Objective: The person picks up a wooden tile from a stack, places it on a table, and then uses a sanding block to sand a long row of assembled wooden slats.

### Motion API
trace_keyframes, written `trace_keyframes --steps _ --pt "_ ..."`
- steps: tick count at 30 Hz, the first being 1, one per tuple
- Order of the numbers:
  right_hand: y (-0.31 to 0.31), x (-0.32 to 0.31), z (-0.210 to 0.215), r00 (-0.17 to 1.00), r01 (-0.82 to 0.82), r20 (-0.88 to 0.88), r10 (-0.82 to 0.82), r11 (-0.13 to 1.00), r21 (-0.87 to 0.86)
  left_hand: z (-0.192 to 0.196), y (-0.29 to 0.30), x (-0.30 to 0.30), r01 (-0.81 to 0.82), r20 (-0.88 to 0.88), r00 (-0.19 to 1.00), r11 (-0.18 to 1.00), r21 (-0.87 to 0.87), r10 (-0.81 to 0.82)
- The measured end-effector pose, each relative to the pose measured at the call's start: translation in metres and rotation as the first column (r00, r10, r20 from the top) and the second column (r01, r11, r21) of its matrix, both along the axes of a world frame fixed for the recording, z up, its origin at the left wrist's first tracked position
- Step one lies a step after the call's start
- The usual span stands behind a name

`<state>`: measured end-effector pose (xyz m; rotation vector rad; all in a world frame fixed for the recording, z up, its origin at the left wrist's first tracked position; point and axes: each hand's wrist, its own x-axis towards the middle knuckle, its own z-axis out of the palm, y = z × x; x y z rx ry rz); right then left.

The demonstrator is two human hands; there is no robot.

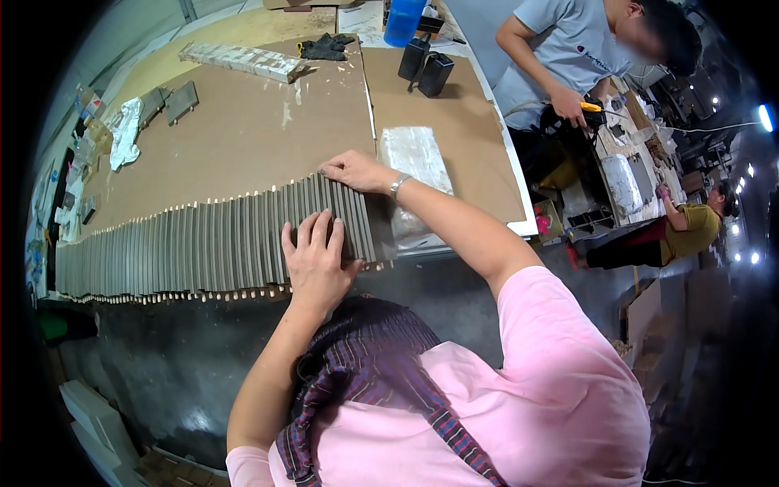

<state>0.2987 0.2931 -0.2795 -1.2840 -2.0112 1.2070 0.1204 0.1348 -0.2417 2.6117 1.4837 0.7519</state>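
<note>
A long row of thin grey slats (207, 243) stands packed side by side along the near edge of the table, with small pale wooden pegs poking out at both ends. My left hand (316, 258) lies on the right part of the row, fingers spread over the slats. At the far ends of the slats, my right hand (357, 172) has its fingers bent and close together on the edge of one slat. How its fingertips grip is partly hidden. To the right of the slats, a flat white wrapped package (416, 158) lies near my right wrist.
A brown board (243, 122) covers the table. On it are a long white-wrapped bundle (242, 62), dark gloves (326, 47), two black boxy objects (436, 75), a white cloth (126, 134) and loose grey pieces (181, 103). Across the right edge, a co-worker (560, 49) holds a yellow-and-black tool.
</note>
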Motion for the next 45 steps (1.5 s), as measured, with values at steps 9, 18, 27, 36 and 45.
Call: trace_keyframes --steps 9,18,27,36,45 --pt "0.007 -0.004 -0.011 0.998 0.058 0.014 -0.057 0.998 -0.020 -0.003 0.005 -0.002 0.007 0.014 1.000 1.000 0.014 -0.008" --pt "0.001 -0.010 -0.014 0.967 0.246 -0.056 -0.247 0.969 -0.021 0.006 -0.006 0.007 0.012 -0.041 0.999 0.999 -0.035 -0.013" --pt "0.012 -0.011 -0.023 0.951 0.253 -0.163 -0.262 0.965 -0.073 -0.003 0.000 0.012 0.054 -0.091 0.995 0.997 0.050 -0.050" --pt "0.011 -0.011 -0.014 0.937 0.321 -0.110 -0.332 0.942 -0.101 -0.005 0.004 0.013 0.059 -0.039 0.998 0.996 0.060 -0.057" --pt "0.001 -0.020 -0.011 0.932 0.356 -0.080 -0.354 0.934 0.020 -0.003 0.003 0.011 0.010 -0.005 1.000 1.000 -0.016 -0.010"
